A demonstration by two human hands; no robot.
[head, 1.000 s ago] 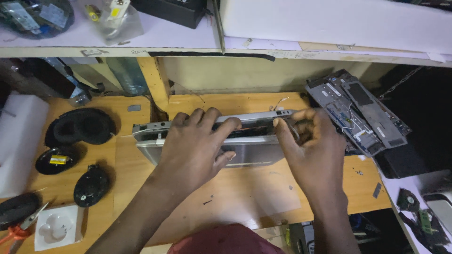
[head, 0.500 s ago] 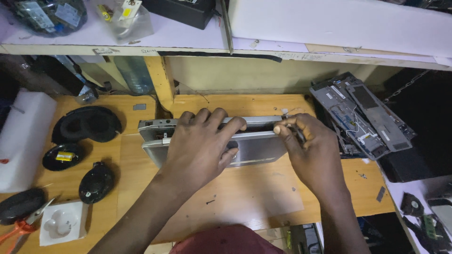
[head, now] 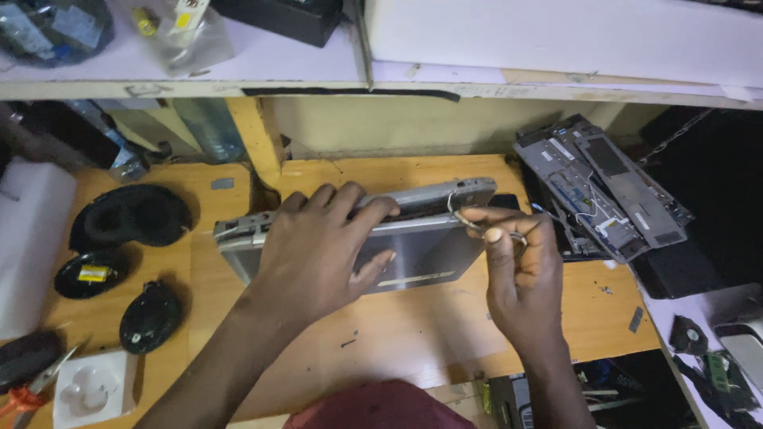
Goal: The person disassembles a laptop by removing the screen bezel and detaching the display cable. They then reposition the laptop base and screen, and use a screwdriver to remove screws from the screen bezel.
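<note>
We have a grey laptop (head: 413, 254) lying closed at the middle of the wooden bench (head: 397, 349), rear edge tilted up toward the shelf. Our left hand (head: 318, 254) lies spread over its lid, fingers curled over the far edge, pressing and gripping it. Our right hand (head: 517, 270) is pinched shut on a thin metal tool (head: 465, 218), tip at the laptop's right rear corner. Dismantled laptop parts (head: 604, 187) are stacked just right of it. Black round covers (head: 131, 214) lie well to the left, orange-handled pliers (head: 28, 389) near the bench's left front.
</note>
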